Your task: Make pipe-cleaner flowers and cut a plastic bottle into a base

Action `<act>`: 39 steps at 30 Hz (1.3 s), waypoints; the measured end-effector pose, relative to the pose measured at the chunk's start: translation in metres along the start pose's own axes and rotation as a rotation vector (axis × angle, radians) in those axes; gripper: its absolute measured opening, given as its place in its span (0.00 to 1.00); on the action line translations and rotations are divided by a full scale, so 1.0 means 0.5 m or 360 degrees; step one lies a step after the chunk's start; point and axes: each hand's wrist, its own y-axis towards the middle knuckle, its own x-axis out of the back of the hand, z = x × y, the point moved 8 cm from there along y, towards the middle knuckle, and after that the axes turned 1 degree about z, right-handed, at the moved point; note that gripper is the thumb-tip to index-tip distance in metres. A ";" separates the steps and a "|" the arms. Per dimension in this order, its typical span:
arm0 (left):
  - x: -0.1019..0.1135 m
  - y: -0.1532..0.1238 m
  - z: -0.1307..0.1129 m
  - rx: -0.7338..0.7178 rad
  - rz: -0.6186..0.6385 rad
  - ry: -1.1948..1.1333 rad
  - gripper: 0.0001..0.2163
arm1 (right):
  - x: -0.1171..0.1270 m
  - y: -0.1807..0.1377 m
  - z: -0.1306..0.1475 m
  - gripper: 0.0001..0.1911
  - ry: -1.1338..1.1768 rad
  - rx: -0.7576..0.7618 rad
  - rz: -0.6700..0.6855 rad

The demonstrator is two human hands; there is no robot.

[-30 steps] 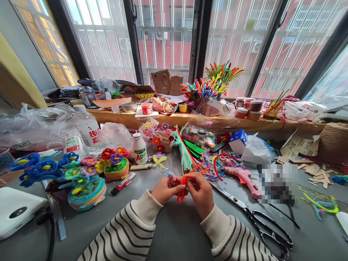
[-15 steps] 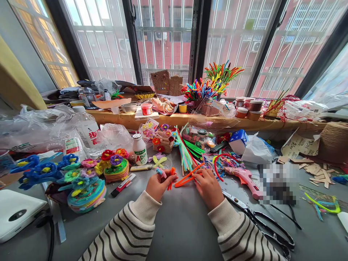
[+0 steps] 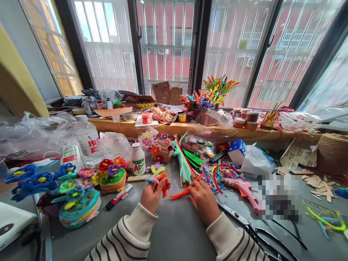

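Note:
Pinched in my left hand (image 3: 152,194) is a short folded orange pipe cleaner (image 3: 164,185), upright between thumb and fingers. A small pink and light-blue fuzzy piece (image 3: 151,179) also shows at that hand's knuckles. My right hand (image 3: 203,201) is closed over longer orange pipe cleaners (image 3: 179,194), whose ends point left along the grey table. Just behind my hands lies a bundle of pale green, white and red pipe cleaners (image 3: 182,163). Large black-handled scissors (image 3: 239,217) rest beside my right wrist.
A pink glue gun (image 3: 244,190) lies right of my right hand. On the left stand fuzzy flowers on a round striped base (image 3: 80,212), a white drink bottle (image 3: 138,159) and a utility knife (image 3: 119,197). Craft pots and a colourful bouquet (image 3: 201,103) line the sill.
The view has tilted up a little, so everything sits lower. My left hand has moved slightly left, away from my right hand. The orange pipe cleaners under my right hand lie flatter.

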 end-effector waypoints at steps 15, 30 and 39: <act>0.002 -0.001 0.004 0.0052 -0.0056 0.0041 0.19 | 0.016 -0.005 -0.037 0.05 0.0789 -0.0476 -0.0204; -0.058 -0.017 0.052 0.0213 0.0564 0.0119 0.15 | -0.028 -0.042 -0.084 0.11 0.2540 -0.1465 -0.0422; -0.054 -0.014 0.059 0.0220 0.0523 0.0133 0.15 | 0.050 -0.046 -0.133 0.09 0.1841 -0.1229 -0.0691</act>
